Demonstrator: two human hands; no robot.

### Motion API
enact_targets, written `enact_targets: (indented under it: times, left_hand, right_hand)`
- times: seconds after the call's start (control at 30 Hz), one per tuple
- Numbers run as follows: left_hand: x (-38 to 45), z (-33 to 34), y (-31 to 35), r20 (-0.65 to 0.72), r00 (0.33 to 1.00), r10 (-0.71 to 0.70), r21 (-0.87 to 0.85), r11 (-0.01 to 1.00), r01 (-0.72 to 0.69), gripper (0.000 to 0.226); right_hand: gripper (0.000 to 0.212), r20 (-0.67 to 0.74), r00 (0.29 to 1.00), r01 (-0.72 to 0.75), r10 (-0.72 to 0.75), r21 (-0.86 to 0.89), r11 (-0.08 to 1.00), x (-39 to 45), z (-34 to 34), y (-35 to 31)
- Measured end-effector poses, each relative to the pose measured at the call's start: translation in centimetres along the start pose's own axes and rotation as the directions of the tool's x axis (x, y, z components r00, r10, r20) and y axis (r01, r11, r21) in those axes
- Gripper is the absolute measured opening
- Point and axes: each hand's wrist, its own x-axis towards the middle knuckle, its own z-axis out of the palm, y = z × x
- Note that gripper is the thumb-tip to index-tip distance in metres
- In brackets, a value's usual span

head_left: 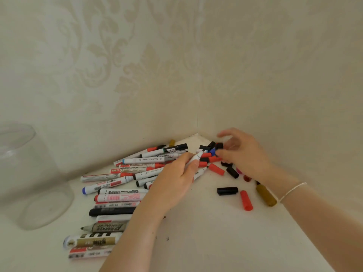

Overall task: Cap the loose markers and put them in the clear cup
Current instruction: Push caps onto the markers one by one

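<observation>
Toward the far corner of the worktop (pixel 196 232), an uncapped white marker (pixel 194 159) is gripped in the left hand (pixel 174 177), its fingers curled round the barrel. The marker's long axis runs up and to the right, so that its bare tip is aimed at the right hand (pixel 241 154). A black cap (pixel 219 146) is pinched there between thumb and fingertips, just beside the tip and slightly above it. By this judgement, the coming move turns on the cap's open end being brought into line with that axis; which way the opening faces cannot be told. More loose caps (pixel 216 169) are scattered under the right hand, and uncapped markers (pixel 117 193) are piled to the left. The clear cup (pixel 29 183) stands well apart at the far left, nearer the left hand.
</observation>
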Motion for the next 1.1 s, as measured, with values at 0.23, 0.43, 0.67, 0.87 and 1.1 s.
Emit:
enact_targets:
  times: [0.23,0.43,0.67,0.87,1.1]
  left_hand:
    - [0.0,0.0,0.2,-0.023,1.000,0.011,-0.022,1.000,-0.011,0.017]
    - [0.0,0.0,0.1,-0.018,1.000,0.006,-0.001,1.000,-0.006,0.020]
    - [0.0,-0.1,0.2,-0.062,0.998,0.002,-0.034,0.999,-0.004,0.019]
    - [-0.2,-0.5,0.4,-0.098,0.995,-0.003,-0.028,1.000,0.000,0.024]
    - [-0.2,-0.4,0.3,-0.081,0.997,0.015,-0.001,1.000,-0.015,0.025]
  right_hand:
    - [0.015,0.056,0.987,-0.158,0.151,0.514,0.843,-0.9,1.1,-2.9]
    - [0.014,0.079,0.980,-0.196,0.181,0.519,0.832,-1.1,1.1,-2.9]
    - [0.025,0.078,0.973,-0.225,0.218,0.533,0.816,-0.9,1.1,-2.6]
    - [0.020,0.079,0.978,-0.209,0.195,0.487,0.848,-0.3,0.9,-2.6]
    - [0.019,0.065,0.987,-0.160,0.146,0.465,0.871,0.0,0.9,-2.8]
